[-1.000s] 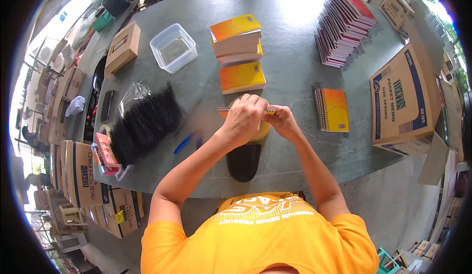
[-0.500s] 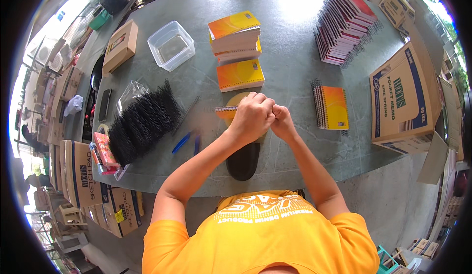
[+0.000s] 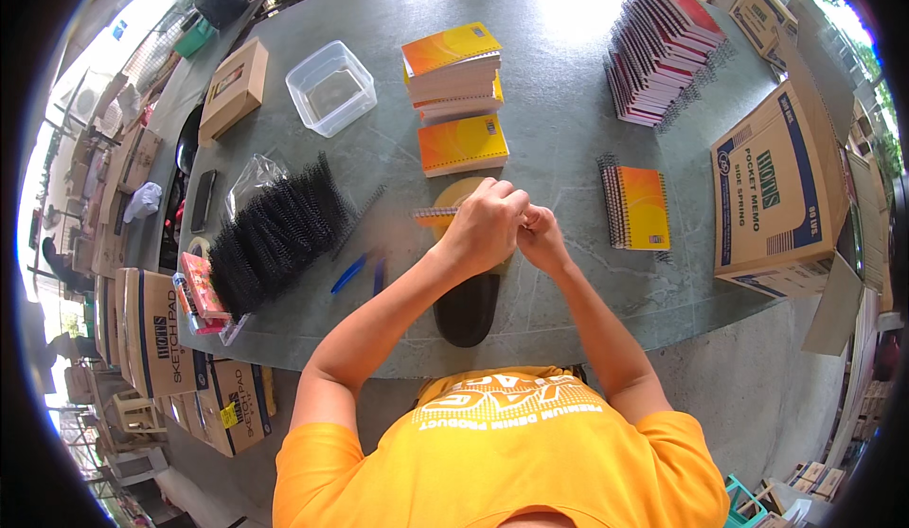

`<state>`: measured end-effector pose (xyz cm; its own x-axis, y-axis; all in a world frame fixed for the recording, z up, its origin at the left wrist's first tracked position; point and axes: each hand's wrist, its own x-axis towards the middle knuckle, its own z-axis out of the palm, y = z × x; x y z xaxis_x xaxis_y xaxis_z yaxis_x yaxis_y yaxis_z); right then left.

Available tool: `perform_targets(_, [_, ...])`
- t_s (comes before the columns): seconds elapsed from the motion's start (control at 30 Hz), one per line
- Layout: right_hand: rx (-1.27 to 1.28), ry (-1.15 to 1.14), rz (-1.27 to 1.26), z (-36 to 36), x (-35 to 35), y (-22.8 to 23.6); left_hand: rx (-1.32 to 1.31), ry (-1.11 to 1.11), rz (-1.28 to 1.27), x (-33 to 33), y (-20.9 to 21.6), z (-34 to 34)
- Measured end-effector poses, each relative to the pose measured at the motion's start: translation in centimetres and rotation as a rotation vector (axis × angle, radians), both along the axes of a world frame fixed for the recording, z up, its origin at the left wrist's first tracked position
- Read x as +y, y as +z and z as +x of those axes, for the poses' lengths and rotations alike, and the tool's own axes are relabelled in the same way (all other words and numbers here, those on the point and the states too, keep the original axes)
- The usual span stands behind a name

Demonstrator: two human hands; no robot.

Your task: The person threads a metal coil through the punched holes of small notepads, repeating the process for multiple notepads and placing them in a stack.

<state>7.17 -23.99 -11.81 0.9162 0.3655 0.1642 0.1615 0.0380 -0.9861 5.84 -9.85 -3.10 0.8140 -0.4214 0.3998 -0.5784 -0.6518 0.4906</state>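
My left hand point(image 3: 483, 228) is closed around a small spiral notebook point(image 3: 434, 214); only its edge with the coil and a bit of orange cover stick out on the left. Against its fingers, my right hand point(image 3: 542, 242) is pinched shut, and what lies between those fingertips is hidden. Both hands are over a rounded dark object point(image 3: 467, 310) with a yellowish part point(image 3: 458, 190) beyond it. Just past the hands is a stack of yellow-orange notepads point(image 3: 464, 144), with a taller notepad stack point(image 3: 451, 50) behind. Coil-bound orange notebooks point(image 3: 646, 208) lie to the right.
A heap of black spiral coils point(image 3: 275, 234) lies left, beside blue pens point(image 3: 348, 273). Farther back are a clear plastic tub point(image 3: 364, 109) and a cardboard box point(image 3: 235, 90). Red notebooks point(image 3: 663, 54) are stacked far right, and an open carton point(image 3: 772, 187) stands at the right edge.
My right hand has shifted slightly, its fingers tucking closer against my left hand. The left hand and notebook have barely moved.
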Motion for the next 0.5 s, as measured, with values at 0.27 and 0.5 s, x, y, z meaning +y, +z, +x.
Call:
perform_targets(0.27, [-0.017,0.033,0.022,0.0,0.1,0.4,-0.04,0.167,0.155,-0.1,0.5,0.0])
perform_targets(0.5, [0.044,-0.452,0.067,-1.2,0.0,3.1,0.552,0.367,0.363,4.4,3.9,-0.2])
